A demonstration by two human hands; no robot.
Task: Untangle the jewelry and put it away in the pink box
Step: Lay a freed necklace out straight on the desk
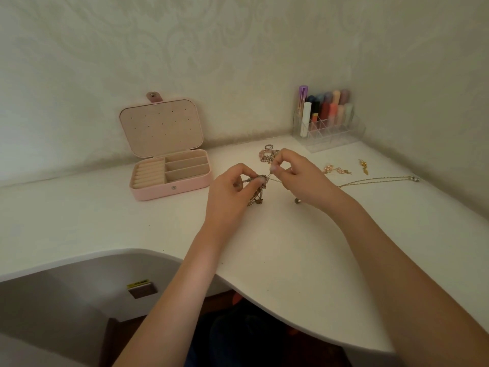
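- at the centre of the frame, a tangle of chains (256, 190) is hanging just above the white desk (277, 247), gripped in the curled fingers of the left hand (232, 189).
- just right of it, the right hand (296, 176) is pinching a thin strand leading out of the tangle.
- left of the hands, the pink box (169, 165) is sitting open, lid upright.
- behind the hands, a beaded bracelet (267, 154) is lying; to the right, earrings (363, 165) and a long necklace (378, 180).
- at upper right, a clear organizer (328, 128) is holding lipsticks.
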